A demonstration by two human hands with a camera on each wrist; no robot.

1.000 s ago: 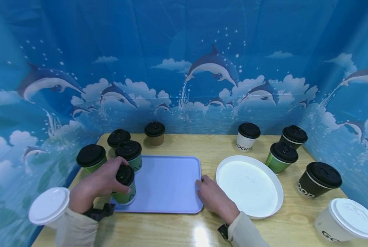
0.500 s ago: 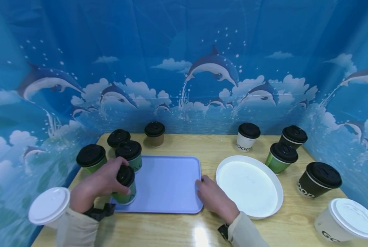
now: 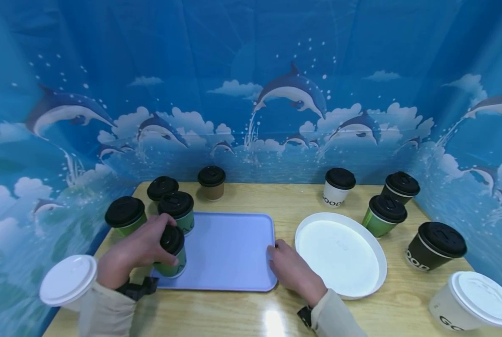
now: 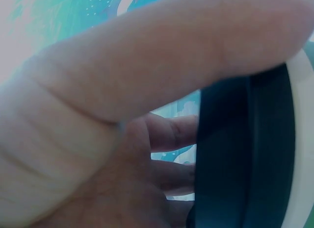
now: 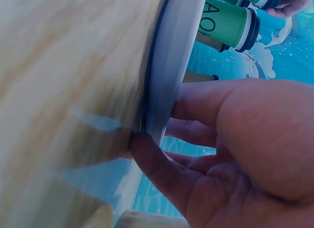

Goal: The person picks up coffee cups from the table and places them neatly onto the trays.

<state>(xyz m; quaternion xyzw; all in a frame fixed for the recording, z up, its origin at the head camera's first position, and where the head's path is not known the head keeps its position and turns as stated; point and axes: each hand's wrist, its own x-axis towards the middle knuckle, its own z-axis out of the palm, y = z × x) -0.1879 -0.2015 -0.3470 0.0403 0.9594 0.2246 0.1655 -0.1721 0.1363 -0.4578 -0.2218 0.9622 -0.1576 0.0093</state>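
Note:
My left hand (image 3: pixel 139 248) grips a green paper cup with a black lid (image 3: pixel 172 241), upright on the front left corner of a lavender tray (image 3: pixel 230 250). In the left wrist view the thumb lies across the side of the black lid (image 4: pixel 240 154), with other fingers on its far side. A second green cup (image 3: pixel 179 210), also black-lidded, stands behind it at the tray's back left corner. At the tray's right edge, my right hand (image 3: pixel 293 269) pinches the rim. The right wrist view shows the thumb against the underside of the tray rim (image 5: pixel 171 66), fingers over the opposite face.
A round white tray (image 3: pixel 339 252) lies right of my right hand. Lidded cups stand around: a green one (image 3: pixel 126 215) and a white-lidded one (image 3: pixel 67 283) at left, a brown one (image 3: pixel 211 182) behind, and several along the right, including a black one (image 3: pixel 434 245). A dolphin-print curtain (image 3: pixel 251 93) encloses the table.

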